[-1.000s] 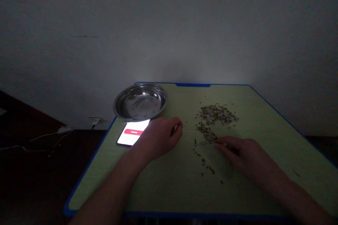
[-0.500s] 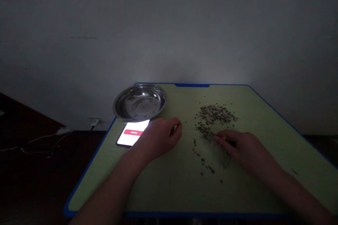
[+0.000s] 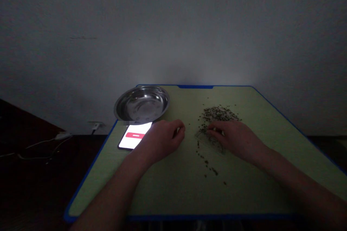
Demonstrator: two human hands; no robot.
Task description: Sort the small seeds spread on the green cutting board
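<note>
My right hand (image 3: 234, 135) is at the near side of a heap of small dark seed-like grains (image 3: 218, 113), thumb and fingers pinched together. It grips the edge of a clear, thin plastic bag (image 3: 214, 147), which lies partly under the fingers and is hard to make out in the dim light. My left hand (image 3: 170, 135) rests curled to the left of the heap, its thumb and fingertips brought together. Whatever those fingers hold, if anything, is hidden. Loose grains (image 3: 206, 161) trail down the table between the two hands.
A shiny metal basin (image 3: 146, 106) stands at the table's back left. Just in front of it lies a phone (image 3: 132, 137) with a lit screen, partly covered by my left arm. The green table (image 3: 168, 195) has a blue rim and meets a grey wall.
My right hand has moved left and slightly away from me, towards the grains, and the clear bag has shifted with it. My left hand stays about where it was.
</note>
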